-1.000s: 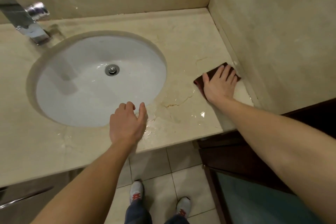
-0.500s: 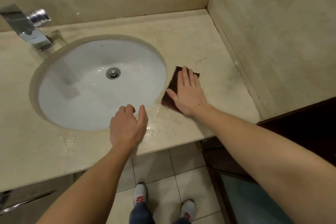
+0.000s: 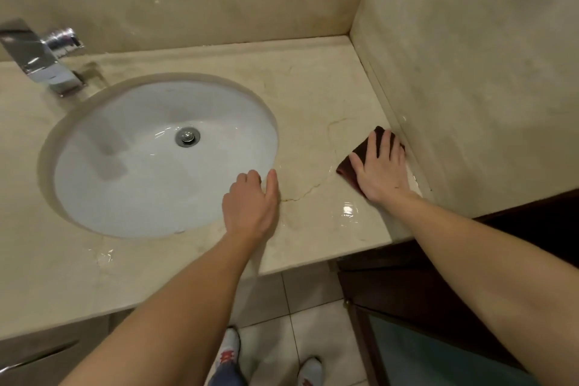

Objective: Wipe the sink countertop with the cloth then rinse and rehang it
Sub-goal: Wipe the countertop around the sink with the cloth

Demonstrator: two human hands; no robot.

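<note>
A dark maroon cloth (image 3: 347, 168) lies flat on the beige marble countertop (image 3: 313, 97), close to the right-hand wall. My right hand (image 3: 380, 168) presses on it with straight, spread fingers and covers most of it. My left hand (image 3: 250, 208) rests on the counter at the front right rim of the white oval sink (image 3: 141, 166), fingers loosely curled over the rim and holding nothing. Wet streaks shine on the counter in front of the cloth.
A chrome faucet (image 3: 47, 63) juts out at the back left over the basin, whose drain (image 3: 187, 136) sits in the middle. Walls close the counter at the back and right. A dark wooden cabinet (image 3: 438, 276) stands lower right, tiled floor and my shoes below.
My right hand slid the cloth from beside the sink rim back to the right, up against the wall. My left hand stayed at the sink's edge.
</note>
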